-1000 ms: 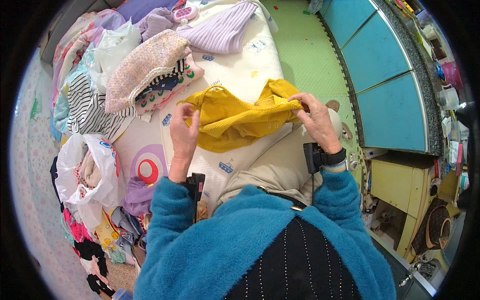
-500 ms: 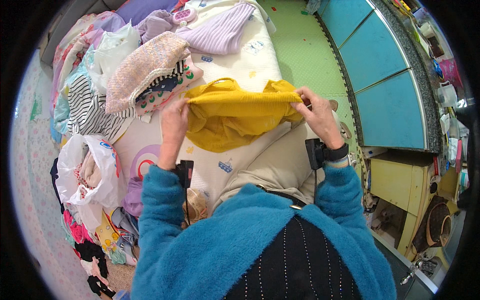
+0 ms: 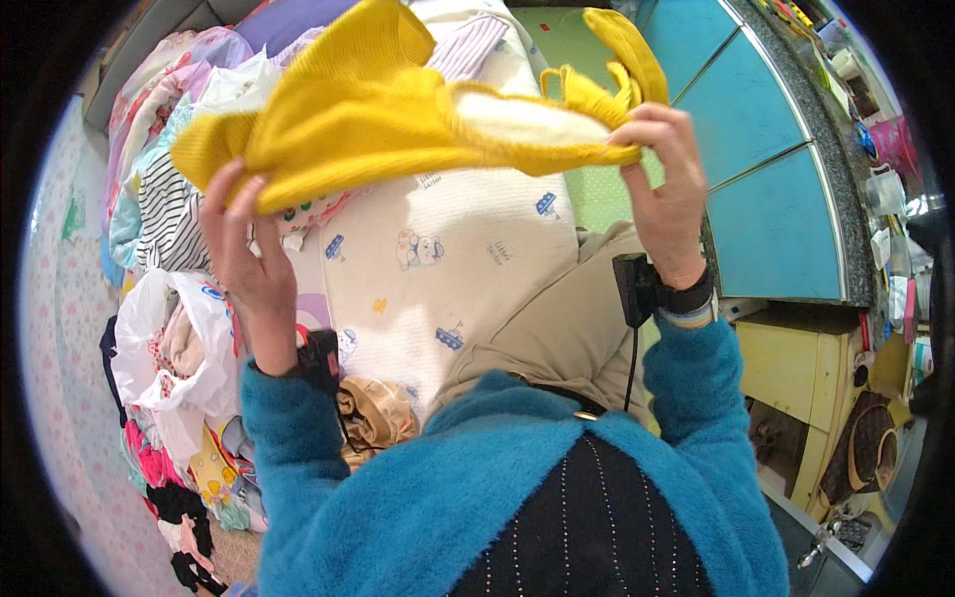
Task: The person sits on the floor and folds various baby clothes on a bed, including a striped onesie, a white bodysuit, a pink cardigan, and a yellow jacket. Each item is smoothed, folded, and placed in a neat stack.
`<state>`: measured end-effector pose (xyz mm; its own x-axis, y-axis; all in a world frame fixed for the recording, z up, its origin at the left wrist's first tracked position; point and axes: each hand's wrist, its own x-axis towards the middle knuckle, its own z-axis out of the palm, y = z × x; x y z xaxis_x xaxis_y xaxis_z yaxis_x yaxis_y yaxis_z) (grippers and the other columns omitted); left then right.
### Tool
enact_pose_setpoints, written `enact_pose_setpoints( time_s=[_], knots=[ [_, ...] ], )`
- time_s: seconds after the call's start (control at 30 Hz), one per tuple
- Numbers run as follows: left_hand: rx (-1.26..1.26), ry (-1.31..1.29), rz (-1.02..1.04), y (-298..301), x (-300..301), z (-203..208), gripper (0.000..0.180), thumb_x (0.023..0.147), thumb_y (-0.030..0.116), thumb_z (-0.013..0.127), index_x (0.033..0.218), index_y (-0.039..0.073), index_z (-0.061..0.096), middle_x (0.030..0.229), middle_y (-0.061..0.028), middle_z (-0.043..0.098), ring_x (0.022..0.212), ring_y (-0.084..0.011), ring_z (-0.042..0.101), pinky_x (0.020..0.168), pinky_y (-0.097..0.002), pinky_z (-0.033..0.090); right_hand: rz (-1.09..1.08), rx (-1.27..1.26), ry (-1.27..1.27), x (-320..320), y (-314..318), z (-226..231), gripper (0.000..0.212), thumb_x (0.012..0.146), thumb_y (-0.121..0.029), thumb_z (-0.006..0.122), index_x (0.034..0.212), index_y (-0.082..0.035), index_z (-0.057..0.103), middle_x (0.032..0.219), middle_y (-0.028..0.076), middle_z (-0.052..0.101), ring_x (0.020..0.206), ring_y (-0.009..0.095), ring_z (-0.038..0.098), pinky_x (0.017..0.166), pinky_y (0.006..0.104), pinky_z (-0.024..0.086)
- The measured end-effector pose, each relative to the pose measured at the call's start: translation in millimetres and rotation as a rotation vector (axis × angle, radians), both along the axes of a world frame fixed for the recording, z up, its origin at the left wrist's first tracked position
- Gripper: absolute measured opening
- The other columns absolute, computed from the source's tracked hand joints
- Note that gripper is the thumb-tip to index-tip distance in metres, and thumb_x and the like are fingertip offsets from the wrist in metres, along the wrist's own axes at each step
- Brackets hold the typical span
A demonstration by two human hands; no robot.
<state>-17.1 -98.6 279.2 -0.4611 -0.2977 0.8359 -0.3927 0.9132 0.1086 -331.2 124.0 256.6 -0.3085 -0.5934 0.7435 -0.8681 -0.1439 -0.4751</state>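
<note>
Stretched between my two hands is a yellow ribbed garment (image 3: 368, 119), raised above the bed and slightly blurred by motion. An opening along it shows pale lining, or the sheet behind; I cannot tell which. My left hand (image 3: 249, 249) holds its lower left edge, fingertips on the cloth. My right hand (image 3: 665, 179) pinches the right end between thumb and fingers. Narrow gathered parts and a sleeve-like end stick up beyond my right hand. Below the garment lies the white printed bedsheet (image 3: 398, 269).
Clothes are heaped at the left, with a striped garment (image 3: 169, 214) and a white plastic bag (image 3: 149, 338) of clothing. A lilac ribbed garment (image 3: 472, 46) lies at the far side. Beige cloth (image 3: 373, 418) sits by my left forearm. Blue cabinets (image 3: 786, 214) stand right.
Both hands have risen and spread apart, my left one moving left. The yellow garment has been lifted and opened out, now covering the folded clothes behind it.
</note>
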Motion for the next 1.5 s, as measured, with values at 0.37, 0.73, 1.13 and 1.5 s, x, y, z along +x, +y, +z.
enact_pose_setpoints(
  time_s=[0.37,0.73,1.13,1.5],
  knots=[
    [0.550,-0.447,0.160,47,111,-182,0.023,0.081,-0.003,0.064,0.104,0.000,0.064,0.117,-0.0185,0.058,0.109,-0.0369,0.059,0.093,-0.0412,0.049,0.358,0.740,-0.067,64,8,-167,0.021,0.077,0.000,0.061,0.096,-0.005,0.058,0.098,0.014,0.053,0.095,0.034,0.056,0.081,0.0417,0.048],
    [0.661,-1.027,0.407,11,131,-211,0.029,0.080,0.004,0.059,0.108,0.009,0.066,0.111,-0.0130,0.061,0.102,-0.0330,0.060,0.084,-0.0428,0.049,0.628,1.028,-0.234,114,2,-174,0.013,0.087,-0.014,0.056,0.095,-0.005,0.063,0.094,0.017,0.063,0.091,0.036,0.063,0.078,0.0436,0.050],
    [0.534,-0.863,0.348,38,-37,-225,0.037,0.081,0.026,0.071,0.109,0.008,0.054,0.101,-0.0130,0.062,0.097,-0.0301,0.062,0.078,-0.0462,0.047,0.359,0.753,-0.296,92,-13,-186,0.022,0.087,-0.011,0.059,0.108,-0.007,0.057,0.094,0.014,0.063,0.089,0.036,0.063,0.076,0.0421,0.052],
    [0.525,-0.632,0.017,53,7,-215,0.021,0.076,0.010,0.066,0.095,0.006,0.056,0.093,-0.0124,0.058,0.094,-0.0317,0.059,0.077,-0.0421,0.044,0.319,1.106,-0.073,88,-19,-198,0.029,0.084,-0.024,0.064,0.106,-0.005,0.062,0.107,0.018,0.061,0.088,0.038,0.065,0.075,0.0461,0.053]
  ],
)
